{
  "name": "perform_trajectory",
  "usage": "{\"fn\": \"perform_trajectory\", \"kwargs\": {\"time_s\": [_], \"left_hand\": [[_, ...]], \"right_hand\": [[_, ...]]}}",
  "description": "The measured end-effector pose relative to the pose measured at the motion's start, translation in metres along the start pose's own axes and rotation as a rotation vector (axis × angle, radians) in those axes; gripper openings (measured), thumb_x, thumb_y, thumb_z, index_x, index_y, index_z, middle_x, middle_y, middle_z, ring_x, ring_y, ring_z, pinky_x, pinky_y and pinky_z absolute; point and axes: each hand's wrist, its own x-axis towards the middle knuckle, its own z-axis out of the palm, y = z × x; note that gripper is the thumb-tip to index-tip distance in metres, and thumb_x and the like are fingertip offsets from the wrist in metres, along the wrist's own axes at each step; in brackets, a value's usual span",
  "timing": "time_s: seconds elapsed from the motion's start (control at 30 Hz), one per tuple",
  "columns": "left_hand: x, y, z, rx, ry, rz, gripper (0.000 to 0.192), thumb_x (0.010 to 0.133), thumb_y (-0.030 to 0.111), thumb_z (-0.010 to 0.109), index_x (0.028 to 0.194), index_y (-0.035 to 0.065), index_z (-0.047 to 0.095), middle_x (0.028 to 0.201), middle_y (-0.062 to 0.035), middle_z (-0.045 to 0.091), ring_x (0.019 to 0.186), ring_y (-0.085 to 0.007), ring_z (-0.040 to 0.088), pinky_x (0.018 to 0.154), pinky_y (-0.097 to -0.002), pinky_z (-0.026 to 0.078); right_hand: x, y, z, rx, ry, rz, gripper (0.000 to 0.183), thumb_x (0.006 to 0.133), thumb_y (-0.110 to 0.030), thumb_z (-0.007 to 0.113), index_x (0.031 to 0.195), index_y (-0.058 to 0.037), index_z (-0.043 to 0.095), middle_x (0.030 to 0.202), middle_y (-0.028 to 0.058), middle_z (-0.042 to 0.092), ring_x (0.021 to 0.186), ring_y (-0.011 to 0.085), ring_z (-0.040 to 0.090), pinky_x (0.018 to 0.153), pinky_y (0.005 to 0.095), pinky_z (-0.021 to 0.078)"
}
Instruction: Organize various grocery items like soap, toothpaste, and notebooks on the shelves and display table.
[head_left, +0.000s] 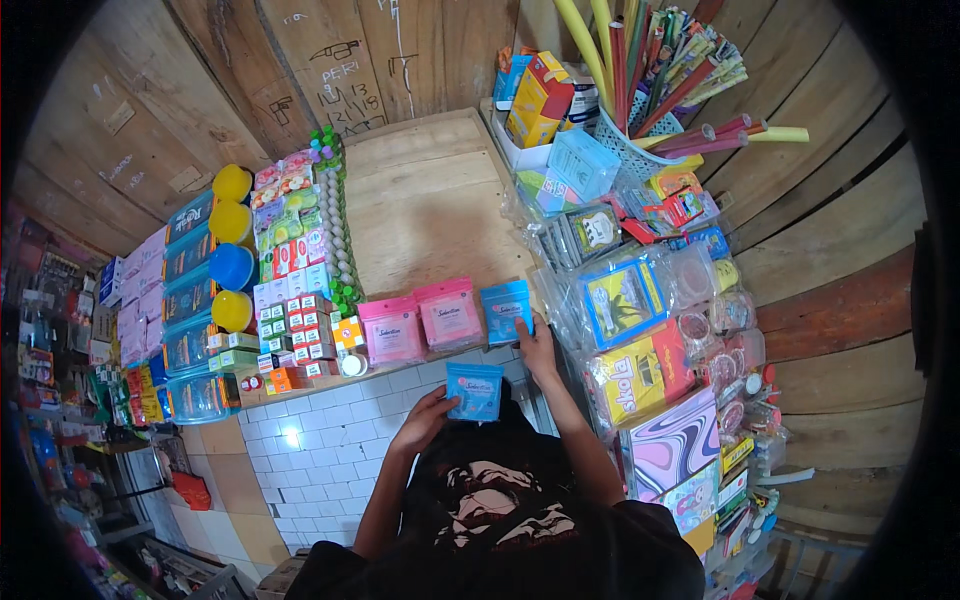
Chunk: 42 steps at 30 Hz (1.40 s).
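Note:
My left hand grips the left edge of a blue Selection packet in front of my body, beyond the shelf's front edge. My right hand has its fingers on the lower right of another blue packet, which is at the right front of the wooden shelf. To its left are two pink Selection packets, side by side. A yellow-and-white box and a round white-lidded container are left of the pink packets.
Small boxes, soap packs, green-capped bottles and blue packs with yellow and blue bowls fill the left side. On the right are plastic-wrapped books, a yellow-and-red Skola pack and a basket of rolled items. A plank wall rises behind.

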Motion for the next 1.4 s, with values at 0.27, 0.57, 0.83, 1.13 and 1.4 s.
{"fn": "perform_trajectory", "kwargs": {"time_s": [0.27,0.57,0.83,1.13,1.4], "left_hand": [[0.005,0.003,0.013,-0.010,0.020,-0.029,0.039,0.095,0.012,0.053,0.130,-0.0043,0.045,0.123,-0.0112,0.058,0.112,-0.0191,0.055,0.100,-0.0331,0.041],[0.013,-0.005,0.020,-0.004,0.050,0.009,0.041,0.095,0.013,0.054,0.131,-0.0033,0.046,0.123,-0.0107,0.058,0.113,-0.0194,0.055,0.101,-0.0333,0.040],[0.022,-0.013,0.023,0.002,0.053,0.012,0.040,0.095,0.015,0.055,0.131,-0.0004,0.047,0.123,-0.0094,0.059,0.112,-0.0190,0.056,0.100,-0.0341,0.042],[0.035,-0.012,0.038,-0.005,0.043,-0.025,0.042,0.095,0.015,0.054,0.134,0.0010,0.046,0.123,-0.0095,0.058,0.111,-0.0196,0.056,0.099,-0.0350,0.042],[0.051,-0.008,0.048,-0.022,-0.004,-0.052,0.044,0.096,0.014,0.053,0.135,0.0009,0.041,0.126,-0.0092,0.055,0.115,-0.0196,0.052,0.099,-0.0357,0.041]], "right_hand": [[0.024,0.013,0.010,-0.206,0.015,-0.150,0.040,0.092,-0.025,0.061,0.119,0.0021,0.051,0.097,0.0127,0.065,0.084,0.0218,0.062,0.078,0.0337,0.0482],[0.021,-0.010,0.014,-0.649,0.125,-0.228,0.040,0.086,-0.028,0.067,0.110,0.0021,0.059,0.103,0.0193,0.060,0.096,0.0295,0.061,0.082,0.0352,0.0476],[0.012,-0.023,0.009,-0.492,0.093,-0.156,0.046,0.087,-0.030,0.066,0.119,0.0018,0.057,0.107,0.0217,0.059,0.101,0.0343,0.058,0.088,0.0396,0.0448],[-0.017,-0.016,-0.034,-0.336,-0.078,-0.014,0.044,0.093,-0.035,0.058,0.112,0.0045,0.058,0.100,0.0160,0.064,0.090,0.0257,0.062,0.079,0.0348,0.0481],[-0.058,-0.058,-0.052,0.089,-0.419,0.355,0.034,0.089,-0.021,0.067,0.113,0.0007,0.056,0.097,0.0074,0.064,0.085,0.0117,0.060,0.075,0.0267,0.0486]]}}
